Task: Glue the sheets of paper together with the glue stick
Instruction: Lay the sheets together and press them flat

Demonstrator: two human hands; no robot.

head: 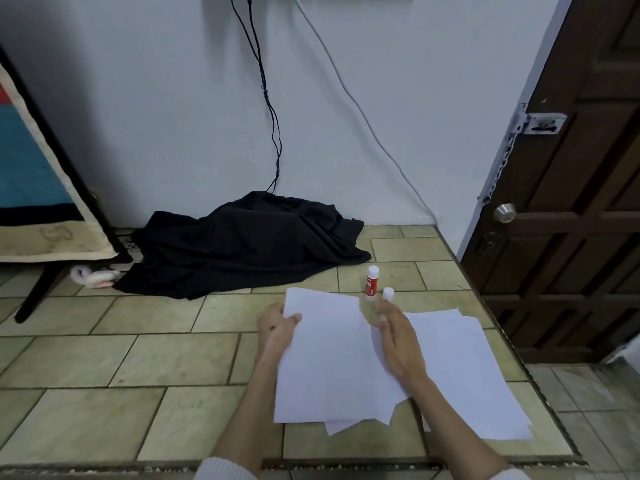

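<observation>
The left hand (277,325), just left of frame centre, makes its grip on the top sheet (329,358): thumb on the upper face near the far left corner, fingers curled beneath the edge, so that side looks lifted off the floor (121,358). The right hand (398,337) pinches a small white cap (388,293) at its fingertips, its palm hovering over the sheet's right edge; whether it touches the paper I cannot tell.

With the cap off, the step in hand appears to be readying the glue and presenting a sheet. The next move probably calls for setting the cap down, taking the glue stick (371,284) and running it over the paper before pressing another sheet on.

The stick stands upright on the tiles just beyond the sheet's far right corner, red-labelled with a white top. A few sheet corners (341,426) poke out under the near edge, and more white sheets (467,368) lie loosely fanned at right of centre.
</observation>
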